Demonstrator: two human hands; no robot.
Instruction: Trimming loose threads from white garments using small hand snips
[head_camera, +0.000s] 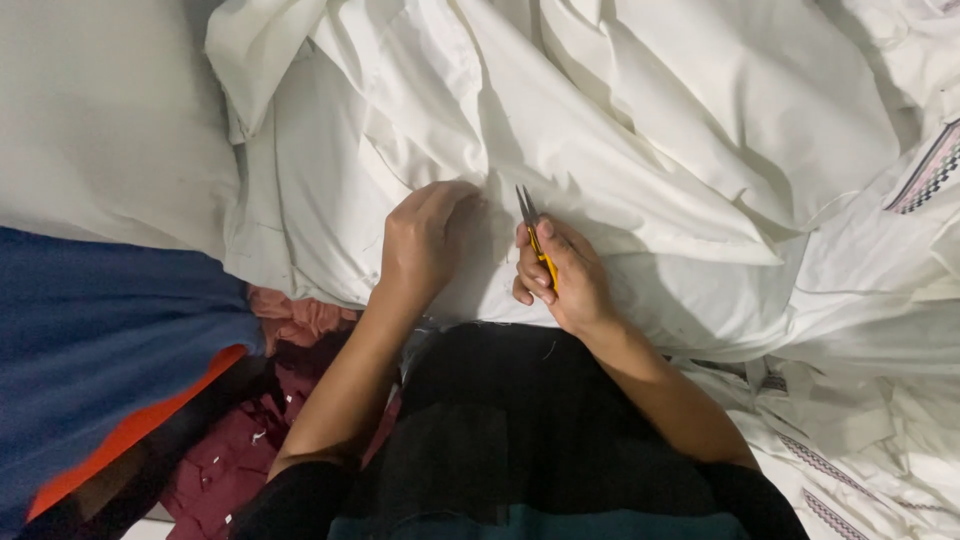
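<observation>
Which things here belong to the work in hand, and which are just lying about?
In hand:
- left hand pressing on the white cloth
- right hand holding the yellow-handled thread snips

Lying about:
- blue and orange fabric
- maroon garment
- patterned trim

Fingertips of left hand (420, 240) curled under, hidden against crumpled white cotton cloth (620, 130); contact point beneath not visible. Handle of small yellow-handled metal thread snips (535, 240) buried in right hand (560, 275); only the dark blade tips clear of the fist. White cloth cut off at top and right edges. Maroon fabric scraps (230, 460), below-left of left hand, partly under forearm. Specks on them too small to identify.
</observation>
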